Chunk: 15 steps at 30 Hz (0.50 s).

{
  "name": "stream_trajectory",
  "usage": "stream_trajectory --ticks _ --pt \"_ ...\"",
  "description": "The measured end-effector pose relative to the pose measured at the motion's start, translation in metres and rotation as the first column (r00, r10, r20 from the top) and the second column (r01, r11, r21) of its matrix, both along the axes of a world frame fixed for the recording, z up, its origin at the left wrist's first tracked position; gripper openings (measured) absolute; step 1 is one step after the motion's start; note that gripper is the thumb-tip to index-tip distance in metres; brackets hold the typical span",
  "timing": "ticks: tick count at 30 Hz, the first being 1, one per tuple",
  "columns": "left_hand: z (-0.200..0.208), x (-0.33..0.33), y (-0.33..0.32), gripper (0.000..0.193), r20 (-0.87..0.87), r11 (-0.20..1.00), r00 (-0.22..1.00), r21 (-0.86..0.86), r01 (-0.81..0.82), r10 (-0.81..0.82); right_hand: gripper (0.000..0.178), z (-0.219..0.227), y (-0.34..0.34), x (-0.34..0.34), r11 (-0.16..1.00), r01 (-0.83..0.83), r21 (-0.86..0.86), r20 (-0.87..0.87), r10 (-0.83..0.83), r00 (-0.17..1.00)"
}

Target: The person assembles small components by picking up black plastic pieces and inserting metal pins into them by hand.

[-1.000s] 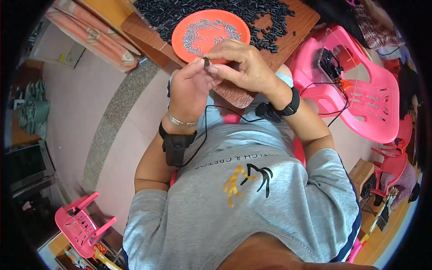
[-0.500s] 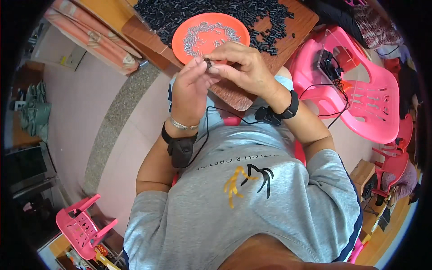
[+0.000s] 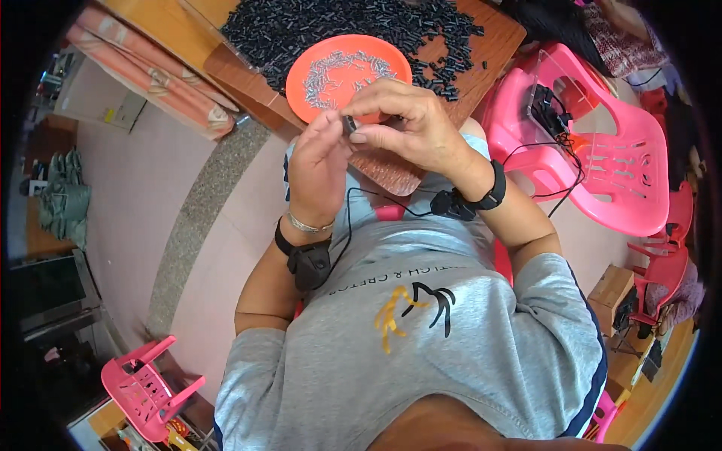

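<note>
Between my two hands is a small black cylindrical piece [image 3: 348, 125], too small to make out in detail. My left hand [image 3: 319, 154] pinches it from the left with the fingertips. From the other side my right hand [image 3: 410, 124] closes thumb and forefinger on it. Both hands are over the near edge of an orange-red plate [image 3: 295, 94]. Many small silvery metal pins [image 3: 323, 74] lie in a ring on that plate. Behind it, a wide heap of small black cylindrical pieces [image 3: 323, 22] covers the far part of the brown wooden table [image 3: 492, 41].
At the right stands a pink plastic chair [image 3: 624, 195] with a clear sheet, a black device [image 3: 553, 116] and cables on it. A small pink chair [image 3: 139, 391] is at the lower left. Black cables run from the bands on my wrists across my lap.
Both hands have come slightly nearer to me, still around the black piece. More of that piece shows between the fingertips. The whole view has shifted a little.
</note>
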<state>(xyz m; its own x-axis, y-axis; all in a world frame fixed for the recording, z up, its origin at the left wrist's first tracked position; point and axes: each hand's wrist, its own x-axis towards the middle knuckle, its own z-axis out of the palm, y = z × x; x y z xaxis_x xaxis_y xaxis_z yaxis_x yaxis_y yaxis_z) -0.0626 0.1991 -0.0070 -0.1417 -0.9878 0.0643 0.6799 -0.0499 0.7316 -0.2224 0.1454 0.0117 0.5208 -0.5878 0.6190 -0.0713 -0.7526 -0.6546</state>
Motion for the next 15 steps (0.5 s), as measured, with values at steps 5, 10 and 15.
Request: stream_trajectory --ticks 5,10,15 --pt "0.0004 0.0008 -0.001 0.017 0.034 1.0 0.999 -0.001 0.004 -0.004 0.025 -0.0007 0.0002 -0.0003 0.996 -0.004 0.086 0.023 0.002 1.0" --pt "-0.002 0.0017 -0.0024 0.016 0.041 1.0 0.999 -0.014 0.02 -0.019 0.023 -0.0002 -0.0022 0.0016 0.993 0.076 -0.094 -0.008 -0.077 0.997" --pt "-0.0046 0.0034 -0.0024 0.021 0.113 1.0 0.994 0.006 0.007 -0.008 0.022 -0.001 0.0 0.0027 0.985 0.109 -0.131 -0.049 -0.116 0.992"
